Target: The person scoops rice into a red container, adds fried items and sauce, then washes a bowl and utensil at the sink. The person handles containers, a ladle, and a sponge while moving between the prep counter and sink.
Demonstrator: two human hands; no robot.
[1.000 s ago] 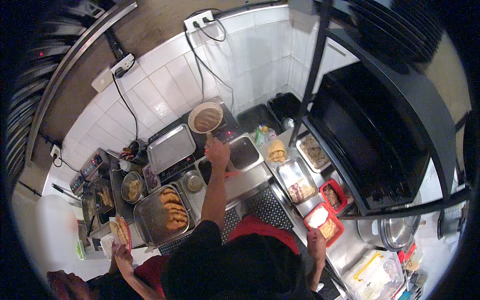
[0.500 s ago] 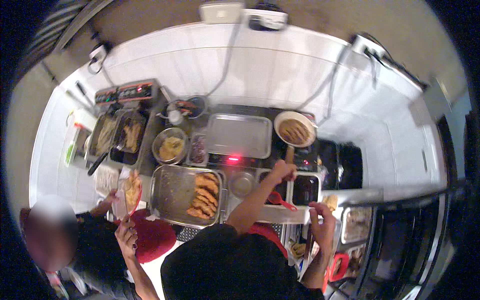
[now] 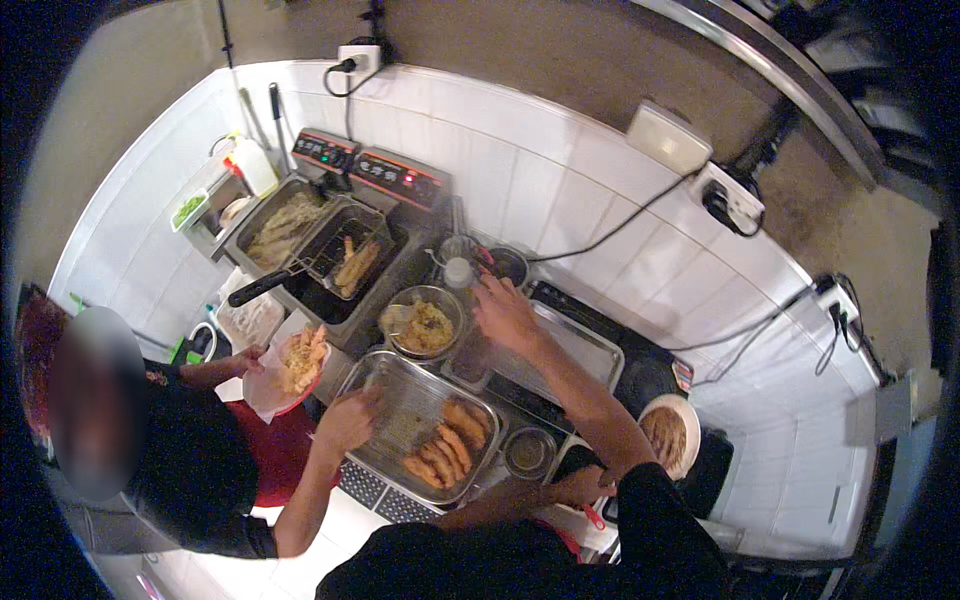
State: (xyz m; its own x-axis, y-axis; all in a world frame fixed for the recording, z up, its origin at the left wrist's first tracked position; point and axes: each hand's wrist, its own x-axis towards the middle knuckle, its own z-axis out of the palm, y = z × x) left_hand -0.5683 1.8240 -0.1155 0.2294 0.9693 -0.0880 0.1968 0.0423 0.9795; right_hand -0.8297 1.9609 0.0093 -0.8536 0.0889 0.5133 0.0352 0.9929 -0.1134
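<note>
Right hand (image 3: 505, 312): stretched over the counter, fingers spread open, gripping nothing, just beside the steel bowl (image 3: 425, 322) of shredded food.
Left hand (image 3: 583, 487): low by the body, grip impossible to tell.
Steel tray (image 3: 400, 400): between bowl and body, fried pieces (image 3: 445, 450) within a co-worker's reach.

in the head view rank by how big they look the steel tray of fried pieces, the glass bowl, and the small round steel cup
1. steel tray
2. glass bowl
3. small steel cup
</note>
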